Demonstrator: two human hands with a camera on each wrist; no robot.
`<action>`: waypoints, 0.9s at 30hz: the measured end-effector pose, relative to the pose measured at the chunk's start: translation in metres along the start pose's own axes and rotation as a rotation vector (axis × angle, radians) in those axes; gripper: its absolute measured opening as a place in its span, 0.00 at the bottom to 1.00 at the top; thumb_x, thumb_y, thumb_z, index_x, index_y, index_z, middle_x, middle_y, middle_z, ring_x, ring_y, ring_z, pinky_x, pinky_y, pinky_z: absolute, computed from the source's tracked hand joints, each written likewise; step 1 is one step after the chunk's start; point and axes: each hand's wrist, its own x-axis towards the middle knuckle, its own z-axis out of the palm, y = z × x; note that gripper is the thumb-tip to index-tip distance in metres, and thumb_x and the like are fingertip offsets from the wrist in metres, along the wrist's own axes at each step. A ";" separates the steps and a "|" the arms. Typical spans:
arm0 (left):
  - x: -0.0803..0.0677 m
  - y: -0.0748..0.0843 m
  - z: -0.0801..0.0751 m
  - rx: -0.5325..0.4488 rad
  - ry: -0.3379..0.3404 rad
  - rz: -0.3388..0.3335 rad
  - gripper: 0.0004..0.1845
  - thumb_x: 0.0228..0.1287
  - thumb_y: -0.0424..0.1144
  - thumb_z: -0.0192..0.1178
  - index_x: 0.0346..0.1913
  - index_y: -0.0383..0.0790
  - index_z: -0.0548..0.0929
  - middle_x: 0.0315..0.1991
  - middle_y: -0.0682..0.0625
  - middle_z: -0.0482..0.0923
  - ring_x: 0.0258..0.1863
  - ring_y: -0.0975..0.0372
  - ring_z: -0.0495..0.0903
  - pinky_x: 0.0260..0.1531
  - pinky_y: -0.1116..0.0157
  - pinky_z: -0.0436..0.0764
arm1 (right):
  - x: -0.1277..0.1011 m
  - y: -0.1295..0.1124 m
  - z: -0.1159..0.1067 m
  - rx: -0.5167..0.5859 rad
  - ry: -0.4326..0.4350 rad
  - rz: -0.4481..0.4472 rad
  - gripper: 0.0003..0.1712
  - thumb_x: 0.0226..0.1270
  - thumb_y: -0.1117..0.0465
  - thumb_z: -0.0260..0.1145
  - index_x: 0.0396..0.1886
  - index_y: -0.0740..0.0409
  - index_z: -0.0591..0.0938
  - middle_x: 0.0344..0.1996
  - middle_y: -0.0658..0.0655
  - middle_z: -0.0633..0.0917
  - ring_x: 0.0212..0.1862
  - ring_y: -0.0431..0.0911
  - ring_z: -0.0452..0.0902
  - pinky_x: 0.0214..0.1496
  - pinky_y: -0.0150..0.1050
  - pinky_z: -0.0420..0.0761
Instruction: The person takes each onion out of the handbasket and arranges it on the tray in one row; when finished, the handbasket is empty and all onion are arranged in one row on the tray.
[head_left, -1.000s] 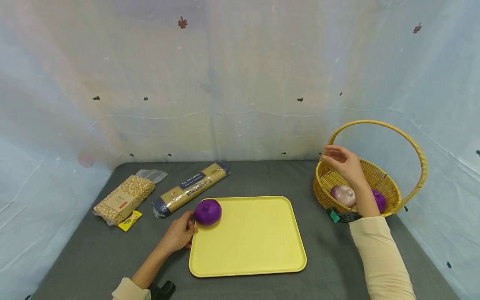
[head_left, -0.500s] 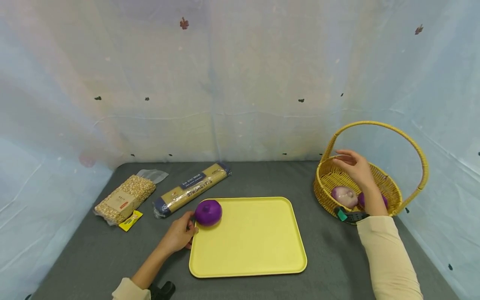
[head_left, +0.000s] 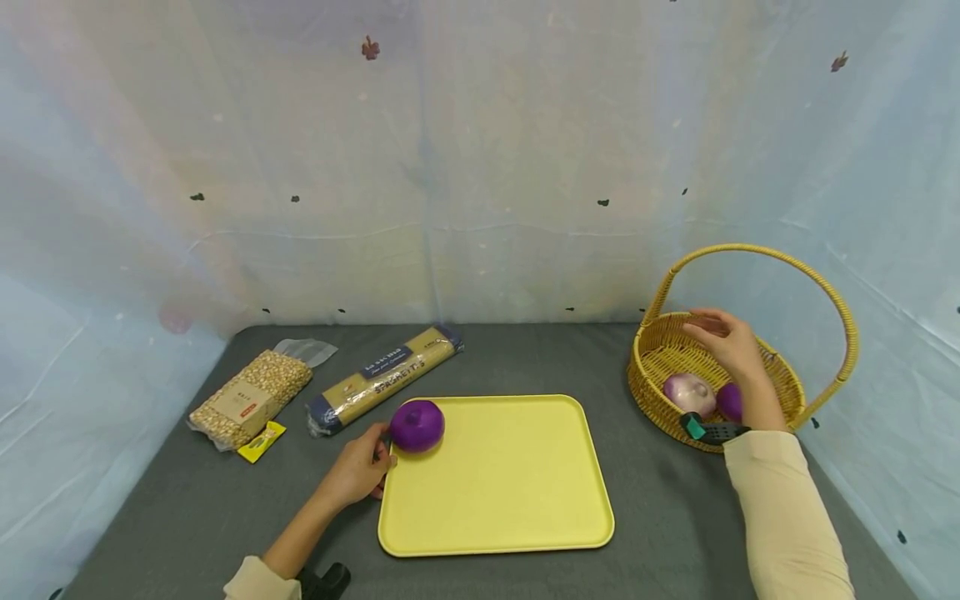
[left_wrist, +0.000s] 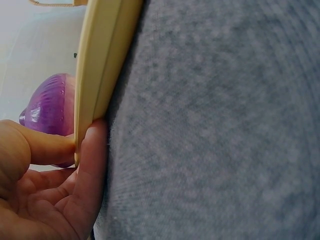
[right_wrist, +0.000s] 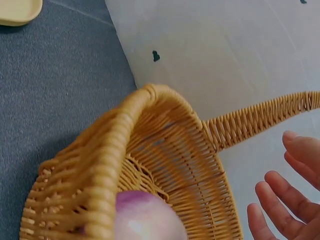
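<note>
My left hand point(head_left: 358, 468) pinches the left rim of a yellow tray point(head_left: 502, 475); in the left wrist view the thumb lies over the rim point(left_wrist: 86, 95) and a finger lies under it. On the tray's far left corner sits a glossy purple onion point(head_left: 417, 426), close by that hand. Over a wicker basket point(head_left: 641, 379) at the right, my right hand point(head_left: 731, 346) hovers under the arched handle, fingers spread and holding nothing. Inside the basket are a pale purple-and-white onion point(head_left: 688, 393) and a darker purple one point(head_left: 730, 402), partly hidden by the right wrist.
A bag of corn kernels point(head_left: 255, 396) lies at the far left with a small yellow packet point(head_left: 261, 442) beside it. Behind the tray a spaghetti pack point(head_left: 386, 379) lies slanted. A pale curtain point(head_left: 480, 167) hangs behind the grey table.
My right hand has shifted right and slightly down, further over the basket, and its wrist now covers a different part of the darker onion. The left hand and tray have stayed put.
</note>
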 end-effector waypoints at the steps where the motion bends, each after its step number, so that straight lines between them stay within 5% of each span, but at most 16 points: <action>1: 0.000 0.000 0.000 0.000 0.000 -0.001 0.25 0.59 0.25 0.59 0.60 0.25 0.66 0.24 0.48 0.70 0.13 0.62 0.73 0.08 0.67 0.78 | 0.000 0.001 -0.001 -0.007 0.003 0.005 0.28 0.66 0.50 0.61 0.60 0.61 0.70 0.52 0.60 0.75 0.39 0.23 0.70 0.37 0.19 0.77; 12: -0.001 0.001 0.000 -0.012 -0.004 -0.003 0.25 0.60 0.25 0.58 0.60 0.26 0.66 0.25 0.47 0.70 0.13 0.62 0.74 0.08 0.67 0.78 | -0.002 0.018 -0.012 0.004 0.027 0.102 0.35 0.63 0.47 0.62 0.62 0.65 0.69 0.47 0.54 0.78 0.39 0.31 0.73 0.36 0.22 0.78; 18: -0.002 0.002 0.000 -0.010 -0.006 0.002 0.25 0.59 0.25 0.58 0.60 0.26 0.66 0.24 0.47 0.70 0.13 0.62 0.74 0.08 0.67 0.78 | -0.006 0.019 -0.014 -0.066 -0.003 0.126 0.39 0.66 0.43 0.57 0.65 0.69 0.64 0.57 0.71 0.70 0.49 0.48 0.70 0.35 0.19 0.73; 27: 0.000 0.000 0.000 -0.010 -0.006 0.007 0.25 0.60 0.25 0.58 0.60 0.26 0.66 0.24 0.48 0.70 0.13 0.62 0.74 0.08 0.67 0.78 | -0.009 0.024 -0.014 -0.091 -0.015 0.171 0.39 0.67 0.44 0.56 0.66 0.68 0.63 0.59 0.74 0.67 0.55 0.60 0.67 0.35 0.21 0.73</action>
